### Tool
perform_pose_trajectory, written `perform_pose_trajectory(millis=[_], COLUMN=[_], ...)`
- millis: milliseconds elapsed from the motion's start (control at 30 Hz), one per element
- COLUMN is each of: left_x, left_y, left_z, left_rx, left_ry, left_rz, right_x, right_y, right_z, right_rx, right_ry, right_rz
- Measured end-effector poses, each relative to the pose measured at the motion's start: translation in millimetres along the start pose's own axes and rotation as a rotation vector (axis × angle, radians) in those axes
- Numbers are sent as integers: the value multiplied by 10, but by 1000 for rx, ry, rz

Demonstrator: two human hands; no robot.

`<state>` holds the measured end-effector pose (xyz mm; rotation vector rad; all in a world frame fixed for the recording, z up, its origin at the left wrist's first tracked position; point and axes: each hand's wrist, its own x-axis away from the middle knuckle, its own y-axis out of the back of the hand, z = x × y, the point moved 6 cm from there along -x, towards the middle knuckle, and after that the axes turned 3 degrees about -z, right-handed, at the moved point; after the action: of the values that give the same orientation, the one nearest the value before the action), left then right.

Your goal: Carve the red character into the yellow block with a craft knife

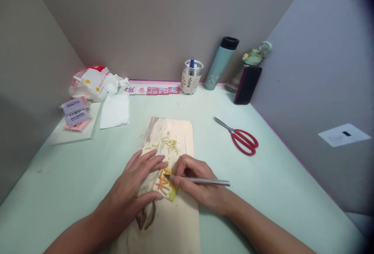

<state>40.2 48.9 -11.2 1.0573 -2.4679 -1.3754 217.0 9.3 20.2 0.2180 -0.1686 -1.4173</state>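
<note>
A small rubber-like block (165, 186) with an orange character on a white and yellow-green face lies on a wooden board (175, 223). Spread over the board, my left hand (140, 180) has its thumb and fingers at the block's left and far edges. In a pen-like pinch, my right hand (198, 180) grips a silver craft knife (207, 181), its dark blade tip at the orange character. Yellow-green shavings (169, 145) are scattered on the board beyond the block. My fingers hide parts of the block's edges.
Red-handled scissors (241, 137) lie to the right. At the back stand a clear jar (191, 78), a teal tumbler (220, 65), a green-lidded bottle (248, 61) and a phone (248, 85). A row of character blocks (152, 90), tissues (115, 110), a tissue pack (92, 80) and wrapped blocks (76, 112) are back left.
</note>
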Motion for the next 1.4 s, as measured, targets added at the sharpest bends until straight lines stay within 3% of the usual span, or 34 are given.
perform_pose_trajectory(millis=[133, 333, 1400], left_x=[0, 3, 5], left_y=[5, 6, -8], left_z=[-5, -3, 1], left_rx=[0, -4, -20], left_ry=[-2, 10, 9], left_rz=[-7, -14, 5], right_x=[-1, 4, 16], right_y=[10, -19, -2], right_z=[18, 37, -27], right_rx=[6, 21, -78], right_ry=[-1, 51, -31], right_rz=[-37, 22, -37])
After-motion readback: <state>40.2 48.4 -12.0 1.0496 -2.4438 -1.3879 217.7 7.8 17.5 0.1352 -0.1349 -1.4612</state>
